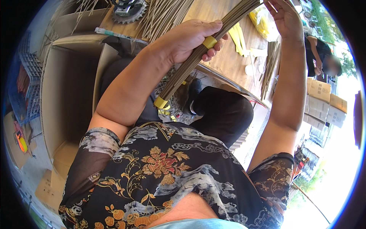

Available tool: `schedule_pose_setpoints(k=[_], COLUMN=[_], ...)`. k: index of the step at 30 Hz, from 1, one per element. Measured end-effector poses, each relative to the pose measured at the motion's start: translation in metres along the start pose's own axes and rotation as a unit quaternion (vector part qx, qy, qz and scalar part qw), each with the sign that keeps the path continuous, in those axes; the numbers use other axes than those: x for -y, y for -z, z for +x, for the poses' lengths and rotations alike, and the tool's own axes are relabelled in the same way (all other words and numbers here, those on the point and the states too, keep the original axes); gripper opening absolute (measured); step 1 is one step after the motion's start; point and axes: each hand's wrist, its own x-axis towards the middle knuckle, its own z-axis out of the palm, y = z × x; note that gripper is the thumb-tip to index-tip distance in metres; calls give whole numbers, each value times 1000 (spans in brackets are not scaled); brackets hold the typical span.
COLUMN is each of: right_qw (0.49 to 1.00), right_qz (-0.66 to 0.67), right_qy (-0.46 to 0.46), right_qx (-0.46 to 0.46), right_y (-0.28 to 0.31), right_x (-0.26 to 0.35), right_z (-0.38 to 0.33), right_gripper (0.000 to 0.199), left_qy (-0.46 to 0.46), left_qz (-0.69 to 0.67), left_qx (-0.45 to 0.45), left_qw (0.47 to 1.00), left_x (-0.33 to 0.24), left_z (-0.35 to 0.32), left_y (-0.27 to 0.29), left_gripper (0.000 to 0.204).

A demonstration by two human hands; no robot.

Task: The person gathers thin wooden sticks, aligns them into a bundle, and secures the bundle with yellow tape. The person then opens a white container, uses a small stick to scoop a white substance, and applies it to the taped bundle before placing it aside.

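Left hand (192,40) fisted around stick bundle (198,57), long axis lower-left to upper-right; right hand (284,17) spread at its top

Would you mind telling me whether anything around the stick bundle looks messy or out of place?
Yes: beneath the table edge, loose sticks and yellow tape scraps lie scattered on the floor. The bundle itself looks tidy, banded in yellow at two places and gripped in the left hand.
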Motion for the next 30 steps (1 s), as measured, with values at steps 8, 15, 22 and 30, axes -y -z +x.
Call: schedule_pose_setpoints(k=[8,15,22,30], right_qw=[998,989,991,996], right_qz=[59,-137,-125,-72], right_qy=[-16,42,30,-11], right_qx=[1,27,48,-43], right_y=[10,-52,-42,-29], right_x=[-6,-11,-19,-23], right_z=[-8,-40,-38,-54], right_gripper=[16,15,15,28], left_qy=[1,-5,5,6], left_qz=[-3,-5,-17,-19], left_qx=[-1,0,9,4], left_qw=[1000,1000,1000,1000], left_x=[3,3,4,3], left_z=[0,1,2,3], left_y=[-2,3,4,-5], left_gripper=[36,36,37,37])
